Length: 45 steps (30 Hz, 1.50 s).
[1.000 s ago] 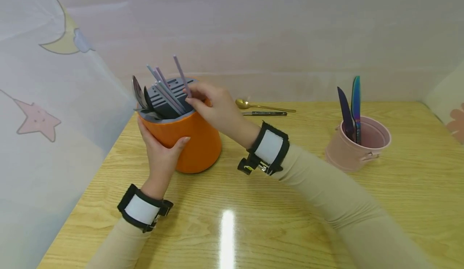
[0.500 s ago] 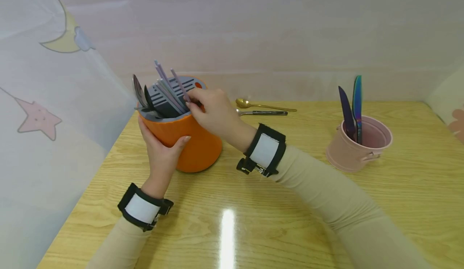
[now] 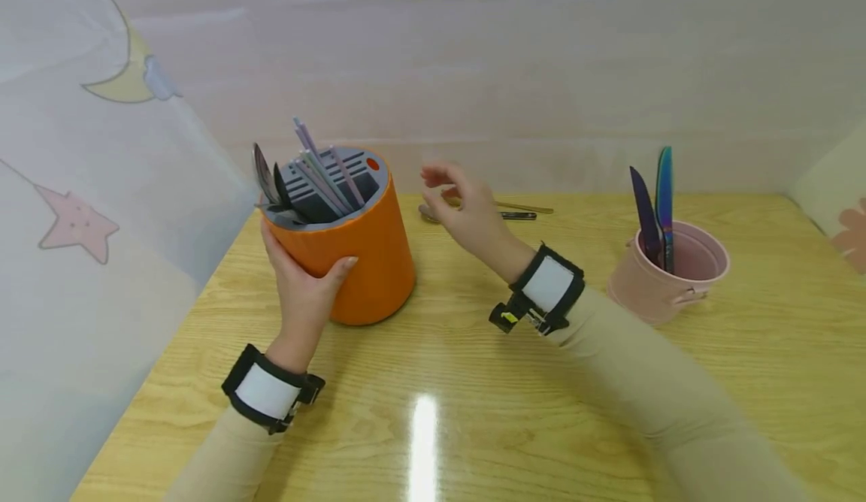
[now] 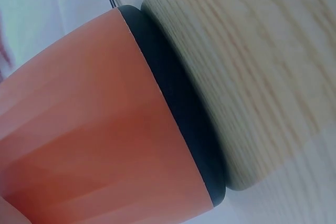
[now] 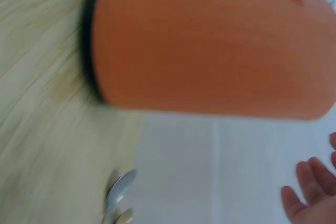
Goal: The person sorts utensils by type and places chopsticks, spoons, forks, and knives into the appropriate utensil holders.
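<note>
My left hand [image 3: 303, 299] grips the lower left side of an orange utensil holder [image 3: 375, 261], thumb across its front. Its grey slotted top [image 3: 358, 160] bears several thin pastel sticks [image 3: 318, 175], chopsticks or straws, leaning left. Dark and silver spoons [image 3: 264, 175] stand at its left rim. To the right of the holder, apart from it, my right hand [image 3: 473, 220] is in the air with loosely bent fingers and holds nothing. Behind that hand lie a silver spoon with a black handle [image 3: 518, 216] and a gold spoon [image 3: 528, 207], both partly hidden.
A pink bucket [image 3: 636, 284] stands at the right of the wooden table [image 3: 514, 427], with a purple knife [image 3: 646, 213] and a rainbow-blue knife [image 3: 665, 186] upright in it. A pale wall cloth [image 3: 541, 74] rises behind the table's back edge.
The lilac stick was lowered into the holder and let go by my right hand, which has drawn away to the right. My left hand has kept its place on the holder.
</note>
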### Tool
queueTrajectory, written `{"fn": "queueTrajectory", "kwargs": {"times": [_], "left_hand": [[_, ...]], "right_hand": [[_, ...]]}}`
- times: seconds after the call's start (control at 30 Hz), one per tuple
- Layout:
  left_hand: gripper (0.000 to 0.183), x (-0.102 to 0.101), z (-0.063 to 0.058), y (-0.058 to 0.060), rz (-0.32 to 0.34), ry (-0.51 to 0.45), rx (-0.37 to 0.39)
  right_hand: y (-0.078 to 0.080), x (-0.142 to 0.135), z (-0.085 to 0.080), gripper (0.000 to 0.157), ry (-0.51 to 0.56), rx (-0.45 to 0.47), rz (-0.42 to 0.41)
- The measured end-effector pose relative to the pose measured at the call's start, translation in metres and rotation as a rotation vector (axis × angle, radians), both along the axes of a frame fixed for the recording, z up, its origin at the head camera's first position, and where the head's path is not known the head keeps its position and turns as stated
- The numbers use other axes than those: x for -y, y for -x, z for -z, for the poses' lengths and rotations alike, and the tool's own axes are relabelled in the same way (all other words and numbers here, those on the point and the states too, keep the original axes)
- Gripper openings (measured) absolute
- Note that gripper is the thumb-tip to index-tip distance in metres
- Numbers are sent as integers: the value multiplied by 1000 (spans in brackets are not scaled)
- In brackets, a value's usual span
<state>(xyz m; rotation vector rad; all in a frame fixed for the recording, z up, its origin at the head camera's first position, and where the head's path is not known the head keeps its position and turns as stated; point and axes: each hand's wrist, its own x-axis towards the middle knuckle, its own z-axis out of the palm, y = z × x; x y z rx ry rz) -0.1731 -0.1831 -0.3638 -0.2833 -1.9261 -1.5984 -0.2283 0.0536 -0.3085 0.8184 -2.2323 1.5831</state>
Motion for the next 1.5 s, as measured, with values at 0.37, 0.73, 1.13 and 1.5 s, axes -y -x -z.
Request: {"fn": "queueTrajectory", "kwargs": {"times": [0.37, 0.73, 1.13, 1.5], "left_hand": [[137, 1, 0, 0, -14, 5, 16], [136, -4, 1, -1, 5, -7, 9], [137, -7, -2, -2, -25, 25, 34], [136, -7, -2, -2, -1, 7, 26]], "right_hand": [[51, -42, 55, 43, -437, 384, 106], [78, -46, 81, 24, -798, 319, 108], [83, -48, 81, 18, -1038, 234, 159], [73, -49, 80, 18, -1142, 145, 177]]}}
